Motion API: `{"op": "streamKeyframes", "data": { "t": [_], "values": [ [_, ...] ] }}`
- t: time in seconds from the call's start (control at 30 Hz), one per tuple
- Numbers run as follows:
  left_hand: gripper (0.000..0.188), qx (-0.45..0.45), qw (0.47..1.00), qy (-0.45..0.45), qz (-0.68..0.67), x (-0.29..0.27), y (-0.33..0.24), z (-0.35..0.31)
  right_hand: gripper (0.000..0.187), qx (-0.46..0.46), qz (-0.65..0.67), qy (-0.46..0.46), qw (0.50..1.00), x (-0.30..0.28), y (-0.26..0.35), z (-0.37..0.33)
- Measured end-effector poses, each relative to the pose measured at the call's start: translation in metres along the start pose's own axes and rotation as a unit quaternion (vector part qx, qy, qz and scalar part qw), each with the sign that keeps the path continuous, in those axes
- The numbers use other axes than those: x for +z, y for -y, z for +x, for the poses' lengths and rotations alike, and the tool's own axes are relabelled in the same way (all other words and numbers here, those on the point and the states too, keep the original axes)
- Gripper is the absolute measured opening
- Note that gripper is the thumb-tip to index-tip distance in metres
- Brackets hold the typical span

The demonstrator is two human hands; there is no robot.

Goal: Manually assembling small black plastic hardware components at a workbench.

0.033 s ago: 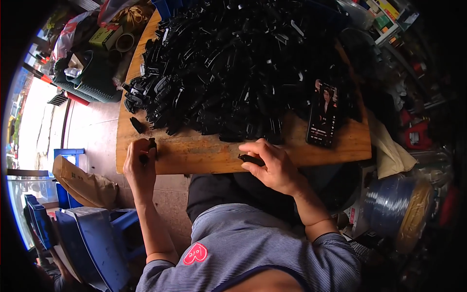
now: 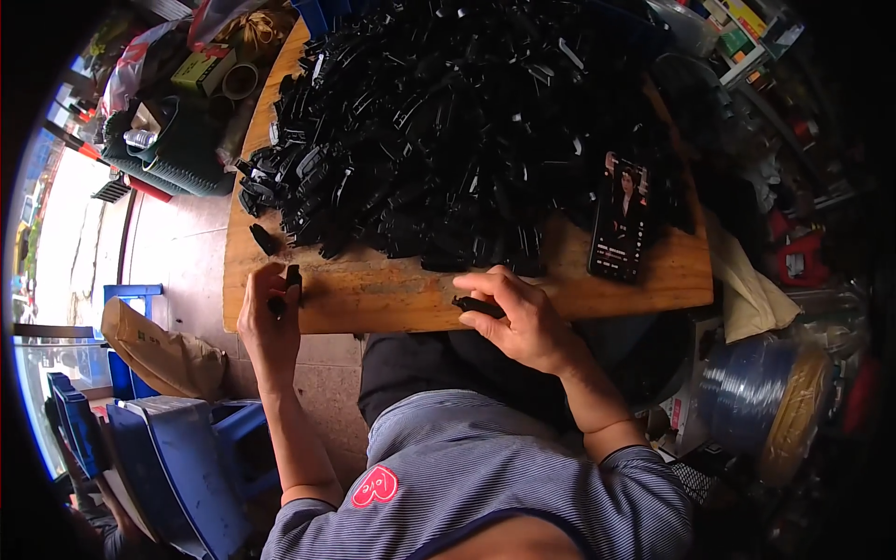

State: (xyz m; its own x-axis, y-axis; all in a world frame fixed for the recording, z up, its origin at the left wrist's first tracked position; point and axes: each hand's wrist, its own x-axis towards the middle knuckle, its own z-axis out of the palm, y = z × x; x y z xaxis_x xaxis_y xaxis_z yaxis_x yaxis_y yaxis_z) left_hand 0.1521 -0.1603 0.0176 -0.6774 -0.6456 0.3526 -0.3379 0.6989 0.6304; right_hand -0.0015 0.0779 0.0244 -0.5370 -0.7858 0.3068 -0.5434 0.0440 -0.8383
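Two hands were busy at the lower edge of the wooden table (image 2: pixel 373 303). Left hand (image 2: pixel 261 313), left of centre, pinched a small black part (image 2: pixel 294 277) between thumb and fingers; a dark bit (image 2: pixel 276 305) showed nearer the palm. Right hand (image 2: pixel 525 319), right of centre, held a slim black piece (image 2: pixel 480 306), thumb and forefinger close. Progress: held pieces were well apart, not joined; the black pile (image 2: pixel 439 140) filling top centre looked like the bulk left, one loose piece (image 2: pixel 262 240) lay at its lower left, and I couldn't tell finished from unfinished. Containers: blue bin (image 2: pixel 320 13), top edge left of centre, contents unclear; dark green basket (image 2: pixel 177 154), upper left, held what looked like a clear bottle (image 2: pixel 140 138); tan sack (image 2: pixel 159 350), lower left, contents hidden.
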Motion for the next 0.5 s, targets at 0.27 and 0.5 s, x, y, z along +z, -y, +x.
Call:
{"op": "streamKeyframes", "data": {
  "t": [0.27, 0.5],
  "values": [
    [0.035, 0.047, 0.992, 0.048, 0.109, -0.011, -0.001, -0.015, 0.018, -0.08, 0.091, -0.017, 0.992, 0.018, 0.004, 0.01],
    [0.034, 0.088, 0.936, 0.17, -0.297, 0.022, -0.05, -0.019, 0.023, 0.074, 0.466, -0.033, 0.881, 0.031, 0.01, 0.012]
  ]
}}
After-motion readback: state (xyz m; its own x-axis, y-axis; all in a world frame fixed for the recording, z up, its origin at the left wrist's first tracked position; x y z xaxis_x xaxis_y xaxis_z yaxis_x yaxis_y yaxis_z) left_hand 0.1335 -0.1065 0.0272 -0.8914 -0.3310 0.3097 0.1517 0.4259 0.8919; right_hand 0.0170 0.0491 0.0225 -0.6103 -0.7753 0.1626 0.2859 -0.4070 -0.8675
